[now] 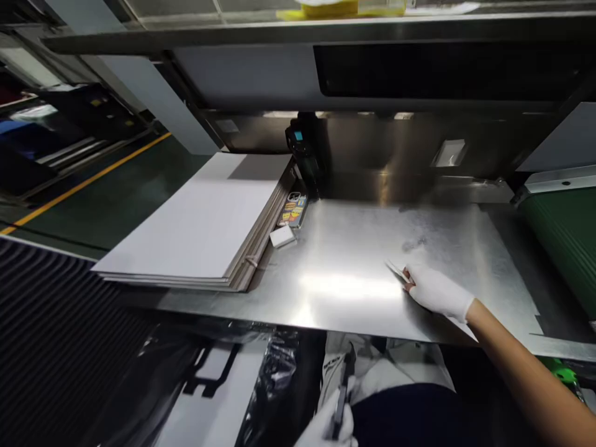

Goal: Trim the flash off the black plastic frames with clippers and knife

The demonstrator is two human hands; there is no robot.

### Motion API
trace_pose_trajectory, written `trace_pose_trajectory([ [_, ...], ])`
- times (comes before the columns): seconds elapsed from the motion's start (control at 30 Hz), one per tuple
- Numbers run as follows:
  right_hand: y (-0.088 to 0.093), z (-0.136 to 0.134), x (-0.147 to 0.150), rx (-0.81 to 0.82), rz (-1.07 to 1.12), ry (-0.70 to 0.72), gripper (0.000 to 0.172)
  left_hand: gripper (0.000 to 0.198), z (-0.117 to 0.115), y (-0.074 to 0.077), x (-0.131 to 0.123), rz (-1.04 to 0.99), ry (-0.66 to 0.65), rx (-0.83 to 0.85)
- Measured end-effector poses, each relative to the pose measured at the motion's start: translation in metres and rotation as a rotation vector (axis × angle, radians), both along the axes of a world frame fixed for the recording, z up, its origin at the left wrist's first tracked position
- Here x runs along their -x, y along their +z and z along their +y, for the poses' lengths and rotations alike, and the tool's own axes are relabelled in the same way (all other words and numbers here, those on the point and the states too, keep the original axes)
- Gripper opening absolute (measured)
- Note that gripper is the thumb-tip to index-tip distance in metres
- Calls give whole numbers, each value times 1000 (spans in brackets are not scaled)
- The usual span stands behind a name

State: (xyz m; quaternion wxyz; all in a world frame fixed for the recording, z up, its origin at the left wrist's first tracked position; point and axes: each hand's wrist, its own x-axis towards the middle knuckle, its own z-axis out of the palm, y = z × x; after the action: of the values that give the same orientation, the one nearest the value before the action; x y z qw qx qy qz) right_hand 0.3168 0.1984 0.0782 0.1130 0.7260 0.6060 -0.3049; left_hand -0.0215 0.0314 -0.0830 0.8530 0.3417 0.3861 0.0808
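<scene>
My right hand (pixel 433 288), in a white glove with bare fingertips, is over the metal worktop (pixel 344 261). Its fingers pinch a thin, flat, pale piece (pixel 395 271) whose kind I cannot make out. My left hand (pixel 328 425), also white-gloved, is at the bottom of the view in front of my lap. It is closed around a slim black tool (pixel 344 388) pointing upward, whose exact kind is unclear.
At left on the worktop lies a stack of white boards (pixel 200 211). Beside it are a phone in a sticker-patterned case (pixel 293 210), a small white block (pixel 282 236) and a black device (pixel 305 149). A green conveyor belt (pixel 565 230) is at right; a shelf edge (pixel 298 34) crosses above.
</scene>
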Motion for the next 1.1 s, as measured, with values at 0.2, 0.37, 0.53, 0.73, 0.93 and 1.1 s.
trace_pose_trajectory([
  [0.2, 7, -84, 12, 185, 733, 31, 14, 53, -19, 31, -28, 127, 218, -19],
  [0.37, -46, -172, 61, 51, 813, 66, 27, 27, -26, 67, -53, 274, 197, -122],
  [0.53, -68, -198, 86, 162, 539, 139, 24, 19, -36, 60, -70, 305, 185, -183],
  [0.73, -52, -181, 94, 281, 290, 296, 17, 26, -36, 56, -72, 368, 113, -238],
  [0.93, -60, -185, 97, 308, 346, 169, 19, 24, -33, 54, -72, 405, 133, -208],
  [1.1, -59, -183, 104, 319, 360, 54, 20, 24, -32, 54, -78, 432, 148, -148],
])
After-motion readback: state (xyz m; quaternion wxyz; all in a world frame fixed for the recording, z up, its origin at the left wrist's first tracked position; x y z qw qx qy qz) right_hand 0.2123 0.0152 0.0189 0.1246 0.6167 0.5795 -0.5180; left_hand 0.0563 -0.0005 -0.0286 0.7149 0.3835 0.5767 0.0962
